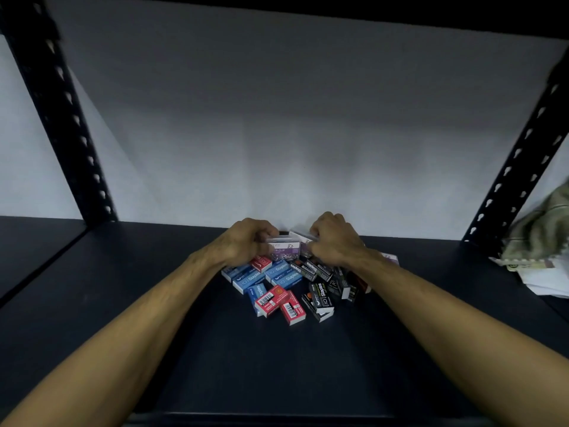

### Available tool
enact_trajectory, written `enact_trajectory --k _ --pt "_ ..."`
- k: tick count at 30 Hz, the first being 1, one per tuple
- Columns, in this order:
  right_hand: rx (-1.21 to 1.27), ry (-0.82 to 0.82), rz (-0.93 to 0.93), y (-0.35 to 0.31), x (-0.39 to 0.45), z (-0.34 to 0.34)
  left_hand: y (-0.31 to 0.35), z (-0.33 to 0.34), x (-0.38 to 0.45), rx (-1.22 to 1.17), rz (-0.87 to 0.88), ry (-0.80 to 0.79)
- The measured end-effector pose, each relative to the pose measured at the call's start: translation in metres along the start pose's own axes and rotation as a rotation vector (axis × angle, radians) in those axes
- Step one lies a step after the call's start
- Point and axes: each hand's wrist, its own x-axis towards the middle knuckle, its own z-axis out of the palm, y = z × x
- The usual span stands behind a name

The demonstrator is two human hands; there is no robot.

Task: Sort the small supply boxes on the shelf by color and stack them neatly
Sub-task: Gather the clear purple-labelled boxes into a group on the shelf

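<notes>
Viewed from the head camera, looking down on a dark shelf [123, 303] backed by a pale wall [277, 134]. 2 black slotted uprights noted, one at left [66, 118], one at right [520, 158]. Both bare forearms extended to the rear of the shelf, close to the wall. Left hand [246, 241] curled, fingers [261, 234] closed on the left end of a clear purple-labelled clip box [284, 246]. Right hand [331, 238] likewise curled, fingers [317, 234] closed on a second purple box [303, 238] tilted just behind and touching the first; exact grip surfaces blurred. Both boxes raised at the back of the pile, above the other stock. Loose heap of small boxes directly in front of the hands, unsorted and overlapping. Blue staple boxes [251, 280] grouped at left and centre of the heap, lying at mixed angles. Black staple boxes [321, 295] at right, several on edge. 2 red boxes [281, 303] side by side at the front, barcodes up, and 1 smaller red box [261, 263] just beside the left wrist. Another purple-and-white box [389, 258] partly hidden behind the right forearm. Crumpled greenish cloth [545, 229] on papers [542, 278] at far right, well apart from the heap. No neat stacks seen.
</notes>
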Motion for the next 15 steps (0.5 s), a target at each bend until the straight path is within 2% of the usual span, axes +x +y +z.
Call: enact_trajectory --k 6,15 --pt "0.085 -0.039 0.057 0.003 -0.002 -0.005 0.001 0.002 0.0 -0.016 0.003 -0.024" --pt "0.044 -0.031 0.077 0.019 -0.015 -0.01 -0.002 -0.002 -0.005 -0.014 -0.032 -0.038"
